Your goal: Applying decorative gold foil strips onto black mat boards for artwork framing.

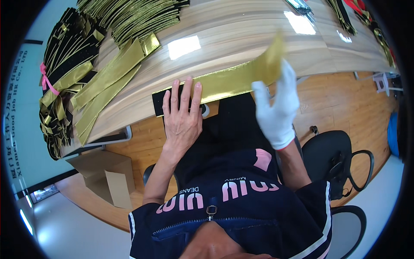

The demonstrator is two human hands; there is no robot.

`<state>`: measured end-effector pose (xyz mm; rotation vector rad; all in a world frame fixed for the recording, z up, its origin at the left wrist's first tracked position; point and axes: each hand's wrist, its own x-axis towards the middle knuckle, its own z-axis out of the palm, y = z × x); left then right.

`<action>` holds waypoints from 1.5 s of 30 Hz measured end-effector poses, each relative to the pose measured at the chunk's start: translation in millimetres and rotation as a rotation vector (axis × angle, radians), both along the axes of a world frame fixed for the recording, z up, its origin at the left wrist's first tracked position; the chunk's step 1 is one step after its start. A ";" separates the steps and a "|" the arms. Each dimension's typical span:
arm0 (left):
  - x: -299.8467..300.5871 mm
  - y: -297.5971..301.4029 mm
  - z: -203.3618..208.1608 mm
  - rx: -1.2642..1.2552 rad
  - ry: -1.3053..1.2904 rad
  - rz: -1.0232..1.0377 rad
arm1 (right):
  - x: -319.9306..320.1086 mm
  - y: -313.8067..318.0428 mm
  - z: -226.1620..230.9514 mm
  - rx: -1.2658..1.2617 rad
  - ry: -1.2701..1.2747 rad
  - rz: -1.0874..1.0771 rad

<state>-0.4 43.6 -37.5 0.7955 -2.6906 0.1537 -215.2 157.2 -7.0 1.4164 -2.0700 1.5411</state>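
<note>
The bare left hand lies flat, fingers slightly spread, across the gold strip at the worktop's near edge. By its raised, blurred end, the gloved right hand holds its thumb apart; whether it pinches cannot be told.

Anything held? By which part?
Left hand rests on gold strip near its left end; right hand is at its raised right end, grip too blurred to confirm.
</note>
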 end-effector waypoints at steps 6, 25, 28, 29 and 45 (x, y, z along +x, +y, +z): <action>-2.9 3.8 9.7 0.023 -0.040 -0.041 | 34.8 -9.1 2.9 0.221 0.213 0.237; -6.7 7.5 8.6 0.082 0.019 -0.038 | 56.3 -14.3 -10.8 0.369 0.113 0.301; -2.8 4.3 4.5 0.045 0.008 -0.058 | 58.1 -15.0 -9.7 0.350 0.092 0.301; -2.5 4.2 5.3 0.044 0.005 -0.057 | 57.7 -15.1 -8.7 0.348 0.088 0.302; 3.4 7.0 -4.3 0.176 -0.013 0.070 | 50.3 -21.6 -9.1 0.150 0.067 0.158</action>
